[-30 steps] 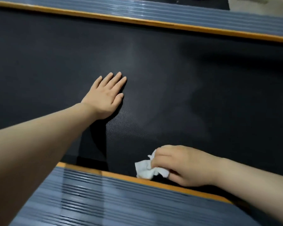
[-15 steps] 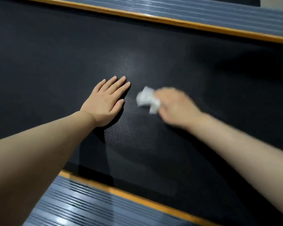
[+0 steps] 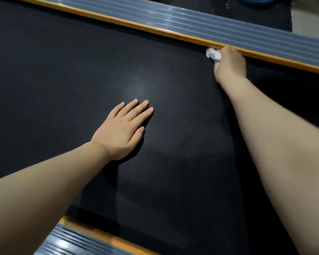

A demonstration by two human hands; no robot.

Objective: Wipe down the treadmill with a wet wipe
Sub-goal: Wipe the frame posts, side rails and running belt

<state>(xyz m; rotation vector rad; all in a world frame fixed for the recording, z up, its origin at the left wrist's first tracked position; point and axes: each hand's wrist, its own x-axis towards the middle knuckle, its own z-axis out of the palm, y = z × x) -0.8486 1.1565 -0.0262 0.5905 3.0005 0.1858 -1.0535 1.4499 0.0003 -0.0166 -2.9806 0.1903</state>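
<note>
The black textured treadmill belt (image 3: 63, 80) fills most of the view. My left hand (image 3: 122, 130) lies flat on the belt near its middle, fingers straight and together. My right hand (image 3: 229, 64) is stretched to the far side of the belt, where it grips a crumpled white wet wipe (image 3: 214, 54). The wipe presses on the belt right beside the orange strip (image 3: 136, 24) of the far side rail.
A grey ribbed side rail (image 3: 191, 17) with an orange inner strip runs along the far edge. A matching near rail (image 3: 72, 240) shows at the bottom left. Dark floor and a pale patch lie beyond the far rail at the top right.
My right hand has swept the wipe from the near rail across the belt to the far rail. The left hand has stayed flat on the belt.
</note>
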